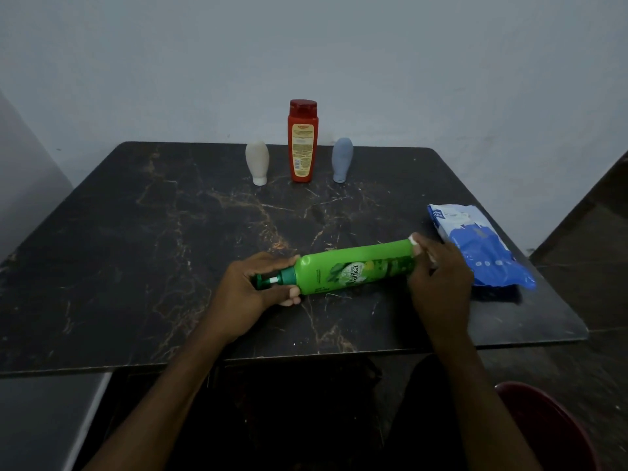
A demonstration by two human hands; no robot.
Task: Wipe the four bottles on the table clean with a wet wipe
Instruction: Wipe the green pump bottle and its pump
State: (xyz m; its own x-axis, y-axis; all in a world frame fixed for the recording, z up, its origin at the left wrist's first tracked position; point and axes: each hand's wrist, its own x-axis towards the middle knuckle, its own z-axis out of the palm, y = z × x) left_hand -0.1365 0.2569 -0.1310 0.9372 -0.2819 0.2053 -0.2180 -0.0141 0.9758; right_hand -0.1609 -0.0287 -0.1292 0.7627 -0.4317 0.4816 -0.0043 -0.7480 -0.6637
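Observation:
A green pump bottle (353,268) lies sideways just above the dark marble table (170,249), pump end to the left. My left hand (253,287) grips its neck and pump. My right hand (438,270) presses a white wet wipe (415,243) against the bottle's base end; most of the wipe is hidden under the fingers. At the back of the table stand a red bottle (302,142), a beige squeeze bottle (257,163) to its left and a grey-blue squeeze bottle (342,160) to its right, both cap down.
A blue and white wet wipe pack (475,244) lies at the table's right edge, just beyond my right hand. A dark red round object (550,426) sits on the floor at lower right. A pale wall stands behind the table.

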